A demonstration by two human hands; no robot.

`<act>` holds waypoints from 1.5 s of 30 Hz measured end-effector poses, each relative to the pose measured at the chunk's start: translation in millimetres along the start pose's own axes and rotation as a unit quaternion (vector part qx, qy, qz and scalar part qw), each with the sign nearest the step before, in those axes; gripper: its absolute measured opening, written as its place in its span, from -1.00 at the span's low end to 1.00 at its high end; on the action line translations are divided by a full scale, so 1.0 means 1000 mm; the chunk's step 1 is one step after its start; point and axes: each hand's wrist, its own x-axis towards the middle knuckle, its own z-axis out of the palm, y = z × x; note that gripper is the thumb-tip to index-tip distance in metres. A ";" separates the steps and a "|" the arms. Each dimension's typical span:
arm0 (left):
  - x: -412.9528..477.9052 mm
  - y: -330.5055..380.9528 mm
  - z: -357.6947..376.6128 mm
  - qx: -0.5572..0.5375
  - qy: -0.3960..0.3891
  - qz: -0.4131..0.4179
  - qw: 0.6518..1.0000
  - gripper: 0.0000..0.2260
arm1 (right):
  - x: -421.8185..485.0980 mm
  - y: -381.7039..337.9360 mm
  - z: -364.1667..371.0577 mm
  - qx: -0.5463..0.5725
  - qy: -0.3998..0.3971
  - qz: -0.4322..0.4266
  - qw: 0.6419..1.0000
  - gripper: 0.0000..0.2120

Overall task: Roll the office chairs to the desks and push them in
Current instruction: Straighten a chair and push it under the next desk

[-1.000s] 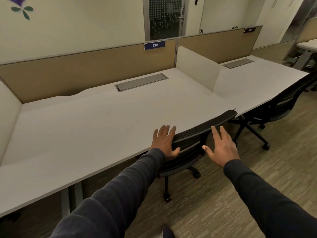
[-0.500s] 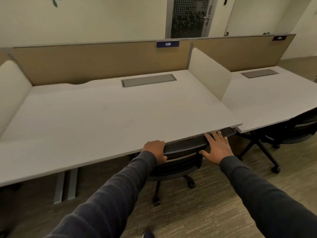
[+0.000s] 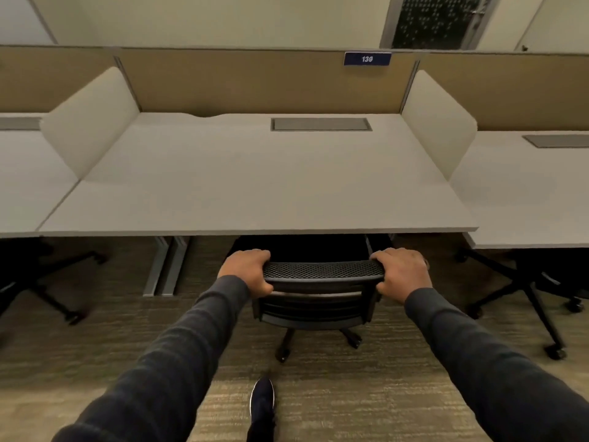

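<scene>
**Item 1.** Office chair (image 3: 322,282): black, mesh-backed, on a castor base. It stood on the carpet (image 3: 366,397) before the middle desk (image 3: 255,193). Its seat was in shadow under the front edge, and its backrest was just outside that edge, facing the person. Judged to be the closing part of the push-in. How far it could go further under could not be told.

**Item 2.** Left hand (image 3: 247,271): clenched round the left end of the backrest's top rail, fingers over the top.

**Item 3.** Right hand (image 3: 401,272): grasping the right end of the same rail. The 2 hands took the 2 ends, probably to keep the chair square and stop it swivelling on its castors.

**Item 4.** Desk: pale top with 1 grey cable hatch (image 3: 321,124) set flush near the back. Metal legs (image 3: 165,266) stood to the left of the chair and apart from it. The chair sat right of the desk's middle, which kept its base away from them.

**Item 5.** 2 cream dividers, left (image 3: 89,122) and right (image 3: 436,122), marked the bay into which the chair was aimed.

**Item 6.** Tan rear panel (image 3: 255,81), carrying a blue plate (image 3: 367,59) that read 139.

**Item 7.** 2 neighbouring chairs, right (image 3: 541,282) and left (image 3: 32,275), each partly under its own desk.

**Item 8.** 1 dark shoe (image 3: 262,400) on the carpet behind the chair, in line with it.
</scene>
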 end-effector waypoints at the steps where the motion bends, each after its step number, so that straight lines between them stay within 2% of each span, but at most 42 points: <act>1: -0.010 -0.003 0.001 0.000 0.008 -0.011 1.000 -0.65 | -0.003 -0.005 0.000 -0.005 0.004 -0.020 1.000 -0.47; 10: -0.059 -0.034 -0.006 0.013 0.019 -0.069 0.997 -0.70 | -0.012 -0.046 0.008 0.026 0.080 -0.080 0.993 -0.58; 33: 0.023 -0.122 -0.032 0.022 0.003 -0.086 0.996 -0.67 | 0.094 -0.106 -0.004 0.046 0.040 -0.064 0.996 -0.54; 45: 0.062 -0.175 -0.038 0.026 -0.025 -0.041 0.998 -0.71 | 0.130 -0.141 0.002 0.045 0.044 -0.044 0.997 -0.51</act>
